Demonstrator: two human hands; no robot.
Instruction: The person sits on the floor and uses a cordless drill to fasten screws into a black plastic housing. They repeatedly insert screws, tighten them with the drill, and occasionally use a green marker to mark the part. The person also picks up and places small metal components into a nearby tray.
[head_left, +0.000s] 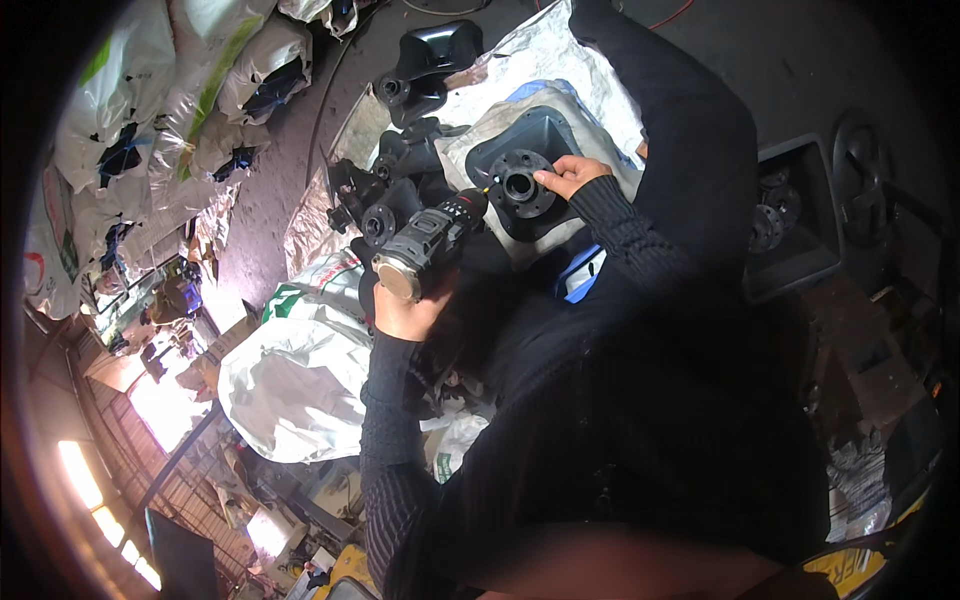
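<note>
My left hand (pixel 404 312) is closed round the grip of a grey and black cordless drill (pixel 425 245). Its chuck points up and to the right, and the bit's tip is close to the left rim of a round black flange (pixel 521 205); whether they touch I cannot tell. Around its central hole the flange has several smaller holes. My right hand (pixel 574 177) pinches the flange's right edge between thumb and fingers. Beneath the flange is a black square-rimmed plastic part (pixel 546 128), lying on a pale cloth (pixel 455 150) over my lap.
Several similar black parts (pixel 385 190) lie heaped on sacking to the left, with another (pixel 430 65) beyond. On the right stands a dark bin (pixel 800 255) holding round flanges. White sacks (pixel 300 390) lie left of my arm, and more bulging bags (pixel 140 110) at upper left.
</note>
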